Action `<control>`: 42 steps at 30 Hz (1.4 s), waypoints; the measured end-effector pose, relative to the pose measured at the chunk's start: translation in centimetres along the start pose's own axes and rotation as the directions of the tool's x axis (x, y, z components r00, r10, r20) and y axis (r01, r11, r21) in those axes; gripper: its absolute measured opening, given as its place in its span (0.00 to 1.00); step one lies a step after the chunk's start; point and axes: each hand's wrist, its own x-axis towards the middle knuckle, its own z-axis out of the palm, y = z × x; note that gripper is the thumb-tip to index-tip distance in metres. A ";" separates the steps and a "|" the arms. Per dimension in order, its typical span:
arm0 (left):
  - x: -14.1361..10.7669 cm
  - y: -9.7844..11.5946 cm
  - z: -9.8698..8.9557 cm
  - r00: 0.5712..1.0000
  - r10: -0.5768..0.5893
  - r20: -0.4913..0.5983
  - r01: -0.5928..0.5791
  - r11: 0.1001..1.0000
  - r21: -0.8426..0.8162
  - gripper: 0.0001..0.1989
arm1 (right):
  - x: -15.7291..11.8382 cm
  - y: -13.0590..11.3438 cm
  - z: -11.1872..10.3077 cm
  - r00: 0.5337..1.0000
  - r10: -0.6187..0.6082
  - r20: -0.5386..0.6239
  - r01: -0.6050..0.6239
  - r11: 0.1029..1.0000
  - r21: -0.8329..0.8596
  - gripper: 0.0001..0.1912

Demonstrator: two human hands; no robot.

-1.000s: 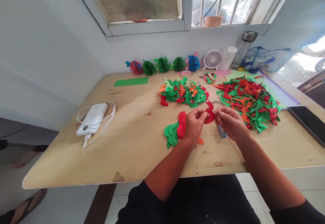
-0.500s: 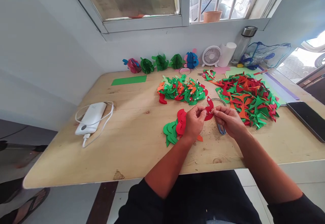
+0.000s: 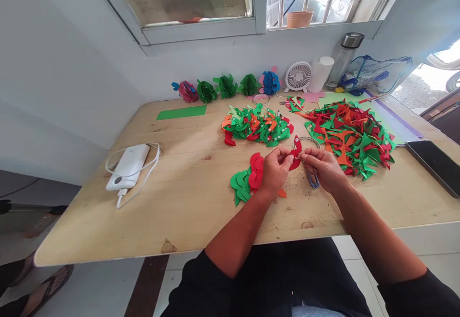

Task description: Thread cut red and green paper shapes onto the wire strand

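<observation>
A curved red paper cutout (image 3: 295,164) with small white patches is held up between my hands over the table. My left hand (image 3: 275,172) pinches its left side between thumb and fingers. At its right edge, the closed fingertips of my right hand (image 3: 321,166) pinch the paper. Beside my left hand lie overlapping red cutouts (image 3: 256,170) and green cutouts (image 3: 240,186), with an orange scrap (image 3: 282,193) near the wrist. A thin grey ring (image 3: 312,139) and a blue-grey tool end (image 3: 314,181) show partly behind my right hand.
Cutouts (image 3: 257,125) are heaped behind my hands, paper scraps (image 3: 348,137) to the right. A phone (image 3: 433,166) lies far right, a power bank (image 3: 128,166) with cable left. Along the wall stand paper figures (image 3: 227,87), a fan (image 3: 299,76) and a bottle (image 3: 345,63).
The view has shifted slightly. My hands stay almost in place on the red paper cutout, with only a small movement of the fingers.
</observation>
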 end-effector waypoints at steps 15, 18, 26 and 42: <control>0.2 -0.3 -0.2 0.999 0.023 0.024 -0.024 0.998 0.054 0.03 | 0.1 0.1 0.1 0.998 -0.033 -0.055 0.029 0.998 -0.062 0.15; 0.1 -0.1 -0.1 1.000 0.010 0.015 -0.011 0.998 0.061 0.03 | 0.1 0.1 0.2 0.998 -0.045 -0.047 0.039 0.993 -0.107 0.15; 0.1 -0.2 -0.1 1.000 -0.020 -0.018 0.020 1.000 -0.006 0.04 | 0.2 0.2 0.3 0.996 -0.089 -0.018 0.084 0.979 -0.188 0.15; 0.0 0.1 -0.2 1.000 -0.018 0.019 0.017 0.998 0.057 0.04 | 0.7 1.2 -0.3 0.980 -0.194 -0.046 0.165 0.918 -0.361 0.12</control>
